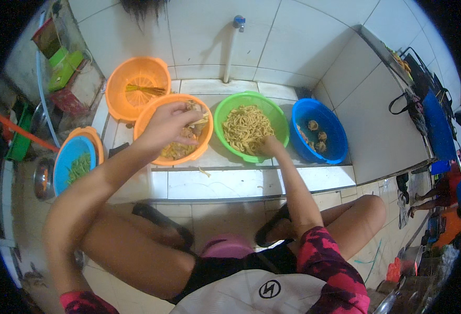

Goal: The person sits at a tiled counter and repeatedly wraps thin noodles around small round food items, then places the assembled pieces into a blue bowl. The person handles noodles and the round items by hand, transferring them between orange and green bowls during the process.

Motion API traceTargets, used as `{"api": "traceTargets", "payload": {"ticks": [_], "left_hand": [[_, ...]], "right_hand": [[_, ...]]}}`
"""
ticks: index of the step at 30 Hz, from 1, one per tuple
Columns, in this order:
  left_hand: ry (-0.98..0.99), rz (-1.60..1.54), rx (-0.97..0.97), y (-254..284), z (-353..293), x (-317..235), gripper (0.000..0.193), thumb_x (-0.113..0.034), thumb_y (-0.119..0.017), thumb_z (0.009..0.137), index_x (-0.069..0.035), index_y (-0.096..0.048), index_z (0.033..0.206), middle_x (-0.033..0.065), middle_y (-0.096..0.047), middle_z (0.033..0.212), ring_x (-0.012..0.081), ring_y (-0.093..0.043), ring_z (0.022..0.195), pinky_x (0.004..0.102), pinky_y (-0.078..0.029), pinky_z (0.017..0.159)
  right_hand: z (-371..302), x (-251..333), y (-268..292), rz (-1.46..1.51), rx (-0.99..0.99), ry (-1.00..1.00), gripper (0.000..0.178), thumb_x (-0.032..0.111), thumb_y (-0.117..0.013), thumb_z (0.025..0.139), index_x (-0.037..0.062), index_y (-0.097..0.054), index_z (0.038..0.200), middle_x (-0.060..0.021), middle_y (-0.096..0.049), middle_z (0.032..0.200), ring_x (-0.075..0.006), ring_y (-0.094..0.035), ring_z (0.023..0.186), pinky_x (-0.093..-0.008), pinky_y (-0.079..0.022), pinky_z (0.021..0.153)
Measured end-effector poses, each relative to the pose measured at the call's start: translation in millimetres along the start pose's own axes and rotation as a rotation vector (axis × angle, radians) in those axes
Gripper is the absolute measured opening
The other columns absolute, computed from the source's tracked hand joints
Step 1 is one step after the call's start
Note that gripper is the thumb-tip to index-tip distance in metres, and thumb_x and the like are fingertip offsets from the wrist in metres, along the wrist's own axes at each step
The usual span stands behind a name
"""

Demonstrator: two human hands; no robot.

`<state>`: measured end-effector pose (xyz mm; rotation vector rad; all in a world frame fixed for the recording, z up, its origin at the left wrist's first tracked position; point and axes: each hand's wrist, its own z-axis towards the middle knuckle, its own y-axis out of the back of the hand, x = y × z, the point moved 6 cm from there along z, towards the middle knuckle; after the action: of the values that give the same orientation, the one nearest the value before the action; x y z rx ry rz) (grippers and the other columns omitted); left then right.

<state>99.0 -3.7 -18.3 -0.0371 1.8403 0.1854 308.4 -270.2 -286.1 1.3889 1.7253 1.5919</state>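
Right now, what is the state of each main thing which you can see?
Left hand, curved over front orange basket; grip unclear.
Right hand, inside green basket.
Front orange basket, partly filled.
Back orange basket, holding thin stalks.
Green basket, filled with strands.
Deep blue bowl, holding round pieces.
Light blue bowl, holding green vegetables.
Tap, unclear if open.

The green basin (281, 121) and blue basin (336, 145) were smooth plastic, the wall tiles (304, 44) glossy, the camouflage sleeve (327, 254) matt cloth.

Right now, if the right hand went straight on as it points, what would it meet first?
The right hand would likely meet the yellowish noodle-like strips in the green basket first; it seems to be at their near edge, though one view leaves depth unclear.
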Motion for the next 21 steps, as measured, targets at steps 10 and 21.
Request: {"api": "traceTargets", "payload": {"ticks": [10,21], "left_hand": [[-0.059,0.011,0.019,-3.4,10.1,-1.2,0.035,-0.019,-0.062,0.09,0.001,-0.055,0.118,0.0078,-0.061,0.112,0.0161,-0.061,0.104,0.0338,-0.062,0.075],[-0.092,0.05,-0.009,2.5,13.6,-0.5,0.035,-0.015,-0.064,0.089,0.004,-0.054,0.118,0.0108,-0.061,0.108,0.0181,-0.064,0.095,0.0333,-0.063,0.073]], "right_hand": [[-10.2,105.4,285.7,0.157,-0.024,0.393,0.029,0.03,-0.061,0.092,0.0026,-0.071,0.091,-0.0034,-0.062,0.073,-0.0127,-0.057,0.068,-0.0298,-0.049,0.062],[-51.3,179.0,468.6,-0.081,-0.32,0.382,0.038,0.039,-0.06,0.091,0.0027,-0.068,0.088,-0.0018,-0.054,0.064,-0.0113,-0.054,0.059,-0.0268,-0.044,0.055]]}}
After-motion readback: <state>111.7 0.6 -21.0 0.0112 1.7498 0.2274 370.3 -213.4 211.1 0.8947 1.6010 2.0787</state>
